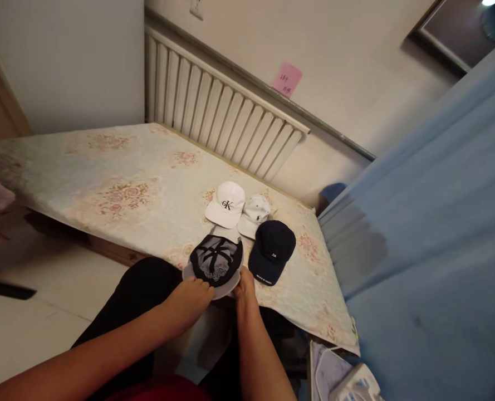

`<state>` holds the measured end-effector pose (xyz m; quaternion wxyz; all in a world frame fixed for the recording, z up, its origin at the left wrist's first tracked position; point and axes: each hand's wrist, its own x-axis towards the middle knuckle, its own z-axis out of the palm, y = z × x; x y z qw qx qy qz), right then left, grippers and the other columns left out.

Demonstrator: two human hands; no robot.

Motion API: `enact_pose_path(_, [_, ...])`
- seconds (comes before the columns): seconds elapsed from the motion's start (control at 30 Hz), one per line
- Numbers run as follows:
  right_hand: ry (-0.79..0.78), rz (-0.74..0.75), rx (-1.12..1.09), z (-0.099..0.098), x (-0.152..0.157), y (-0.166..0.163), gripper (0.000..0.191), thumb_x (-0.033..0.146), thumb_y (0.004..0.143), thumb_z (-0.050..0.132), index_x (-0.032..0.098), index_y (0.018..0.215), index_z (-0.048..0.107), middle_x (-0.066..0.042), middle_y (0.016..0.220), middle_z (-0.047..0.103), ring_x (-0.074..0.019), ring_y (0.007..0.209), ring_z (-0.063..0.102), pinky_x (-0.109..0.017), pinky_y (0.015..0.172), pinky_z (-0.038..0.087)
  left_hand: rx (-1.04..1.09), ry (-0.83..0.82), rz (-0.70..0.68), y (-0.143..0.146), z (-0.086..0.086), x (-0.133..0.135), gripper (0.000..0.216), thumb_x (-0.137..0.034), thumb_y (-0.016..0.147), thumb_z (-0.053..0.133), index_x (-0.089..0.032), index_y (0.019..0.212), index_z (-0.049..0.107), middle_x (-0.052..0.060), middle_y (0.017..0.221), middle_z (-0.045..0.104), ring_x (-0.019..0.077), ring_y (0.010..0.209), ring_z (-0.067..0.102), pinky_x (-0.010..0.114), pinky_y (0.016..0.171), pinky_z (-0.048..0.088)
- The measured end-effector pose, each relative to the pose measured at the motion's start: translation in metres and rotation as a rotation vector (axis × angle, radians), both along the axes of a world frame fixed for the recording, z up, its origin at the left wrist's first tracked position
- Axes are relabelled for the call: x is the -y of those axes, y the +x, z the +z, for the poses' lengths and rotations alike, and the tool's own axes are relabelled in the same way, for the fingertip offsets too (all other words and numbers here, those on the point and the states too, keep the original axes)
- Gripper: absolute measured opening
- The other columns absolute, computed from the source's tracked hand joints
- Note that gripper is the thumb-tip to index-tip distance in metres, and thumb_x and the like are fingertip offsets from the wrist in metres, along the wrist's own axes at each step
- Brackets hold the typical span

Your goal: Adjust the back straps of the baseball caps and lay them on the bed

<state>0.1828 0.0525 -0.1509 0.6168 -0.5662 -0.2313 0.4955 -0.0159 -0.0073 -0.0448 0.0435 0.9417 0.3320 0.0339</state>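
A grey cap (216,262) lies upside down at the near edge of the bed (117,178), its dark inside showing. My left hand (191,298) grips its brim on the left, and my right hand (245,287) holds the brim on the right. Just right of it sits a navy cap (272,250). Behind them lie a white cap with a black logo (227,205) and a second white cap (254,214).
A white radiator (217,111) runs along the wall behind the bed, with a pink note (287,79) above it. A blue curtain (431,239) hangs at the right. My dark-trousered knee (138,295) is below the bed edge. White floor lies at the left.
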Motion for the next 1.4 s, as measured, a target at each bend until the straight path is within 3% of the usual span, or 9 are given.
enact_pose_path(0.1, [-0.074, -0.007, -0.015, 0.001, 0.011, 0.012, 0.033, 0.049, 0.083, 0.062, 0.016, 0.078, 0.06, 0.003, 0.051, 0.057, -0.0119, 0.042, 0.053, -0.024, 0.044, 0.044, -0.021, -0.051, -0.022, 0.002, -0.005, 0.004, 0.025, -0.007, 0.085, 0.05, -0.013, 0.103, 0.067, 0.012, 0.094, 0.071, 0.0277, 0.087, 0.067, 0.041, 0.076, 0.049])
enact_pose_path(0.27, [-0.089, 0.036, 0.004, 0.005, 0.022, 0.011, 0.028, 0.032, 0.058, 0.077, 0.016, 0.077, 0.063, 0.001, 0.057, 0.067, -0.0159, 0.049, 0.06, -0.027, 0.051, 0.047, 0.03, -0.108, -0.05, -0.002, -0.013, 0.008, 0.024, -0.008, 0.085, 0.053, -0.012, 0.103, 0.067, 0.013, 0.099, 0.07, 0.0287, 0.095, 0.065, 0.046, 0.085, 0.048])
enact_pose_path(0.47, [-0.098, 0.001, 0.078, -0.002, 0.025, 0.008, 0.018, 0.022, 0.054, 0.069, 0.018, 0.071, 0.064, 0.004, 0.056, 0.067, -0.014, 0.05, 0.058, -0.025, 0.054, 0.046, 0.35, -0.361, -0.088, -0.027, -0.024, 0.001, 0.041, -0.019, 0.075, 0.069, -0.021, 0.116, 0.063, 0.009, 0.123, 0.064, 0.0268, 0.119, 0.055, 0.043, 0.102, 0.04])
enact_pose_path(0.53, [-0.103, -0.009, 0.099, -0.004, 0.024, 0.009, 0.017, 0.022, 0.054, 0.068, 0.018, 0.07, 0.065, 0.004, 0.056, 0.067, -0.0141, 0.051, 0.058, -0.025, 0.054, 0.046, 0.491, -0.38, 0.035, -0.033, -0.03, -0.007, 0.039, -0.023, 0.081, 0.061, -0.018, 0.119, 0.061, 0.011, 0.125, 0.063, 0.025, 0.12, 0.054, 0.04, 0.104, 0.039])
enact_pose_path(0.6, [-0.109, -0.018, 0.118, -0.006, 0.023, 0.01, 0.016, 0.023, 0.053, 0.067, 0.018, 0.068, 0.065, 0.004, 0.056, 0.067, -0.0139, 0.051, 0.057, -0.024, 0.053, 0.045, 0.584, -0.348, 0.284, -0.036, -0.039, -0.019, 0.035, -0.031, 0.086, 0.054, -0.014, 0.116, 0.062, 0.015, 0.119, 0.065, 0.0269, 0.116, 0.056, 0.041, 0.104, 0.038])
enact_pose_path(0.67, [-0.111, -0.027, 0.133, -0.006, 0.023, 0.011, 0.015, 0.023, 0.053, 0.068, 0.018, 0.066, 0.064, 0.004, 0.054, 0.066, -0.0131, 0.049, 0.055, -0.024, 0.052, 0.043, 0.648, -0.342, 0.518, -0.036, -0.048, -0.033, 0.036, -0.036, 0.082, 0.054, -0.014, 0.109, 0.064, 0.016, 0.112, 0.066, 0.0297, 0.112, 0.057, 0.041, 0.1, 0.04])
enact_pose_path(0.77, [-0.106, -0.031, 0.14, -0.006, 0.023, 0.011, 0.014, 0.023, 0.053, 0.068, 0.018, 0.064, 0.063, 0.004, 0.054, 0.065, -0.0129, 0.049, 0.055, -0.024, 0.052, 0.043, 0.69, -0.574, 0.718, -0.032, -0.059, -0.054, 0.027, -0.04, 0.075, 0.057, -0.018, 0.089, 0.065, 0.007, 0.081, 0.067, 0.0264, 0.085, 0.063, 0.034, 0.079, 0.046])
enact_pose_path(1.03, [-0.074, -0.021, 0.118, -0.002, 0.027, 0.008, 0.018, 0.026, 0.052, 0.068, 0.018, 0.067, 0.064, 0.003, 0.056, 0.067, -0.0141, 0.05, 0.056, -0.025, 0.053, 0.045, 0.807, -0.72, 0.93, -0.012, -0.063, -0.076, 0.02, -0.034, 0.062, 0.064, -0.019, 0.068, 0.052, -0.001, 0.061, 0.057, 0.0182, 0.062, 0.055, 0.025, 0.054, 0.036])
enact_pose_path(1.4, [-0.055, -0.003, 0.107, 0.002, 0.031, 0.009, 0.018, 0.028, 0.052, 0.07, 0.018, 0.066, 0.062, 0.004, 0.054, 0.065, -0.0142, 0.05, 0.056, -0.025, 0.052, 0.044, 0.964, -0.862, 0.771, -0.011, -0.047, -0.059, 0.02, -0.024, 0.056, 0.057, -0.019, 0.076, 0.058, -0.009, 0.05, 0.038, 0.0113, 0.049, 0.039, 0.022, 0.047, 0.025])
